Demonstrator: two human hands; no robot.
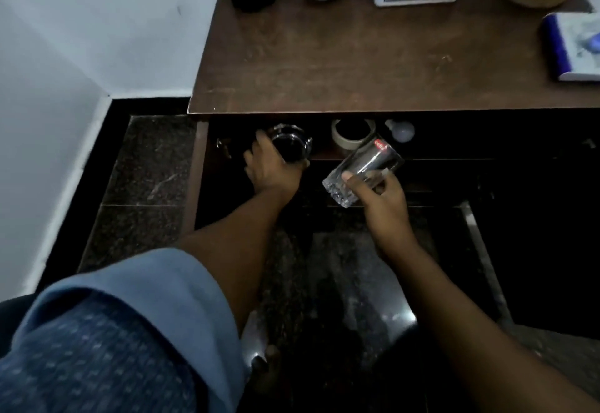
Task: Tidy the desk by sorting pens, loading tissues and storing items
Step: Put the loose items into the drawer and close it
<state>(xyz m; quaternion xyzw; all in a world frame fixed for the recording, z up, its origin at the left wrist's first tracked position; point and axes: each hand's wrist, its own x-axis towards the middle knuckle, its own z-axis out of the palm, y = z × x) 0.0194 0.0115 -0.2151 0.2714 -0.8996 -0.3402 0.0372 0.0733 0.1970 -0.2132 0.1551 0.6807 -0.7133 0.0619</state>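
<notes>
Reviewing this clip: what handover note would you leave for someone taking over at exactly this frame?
Left hand: grips an upright glass at the shelf under the desk; I cannot tell if it rests there.
Right hand: holds a second glass, tilted, in the air before the shelf.
Tape roll sits on the shelf; a book lies on the desk.
Done: neither glass is released yet.
Left: probably set both glasses down. No pens or tissues in view.
</notes>
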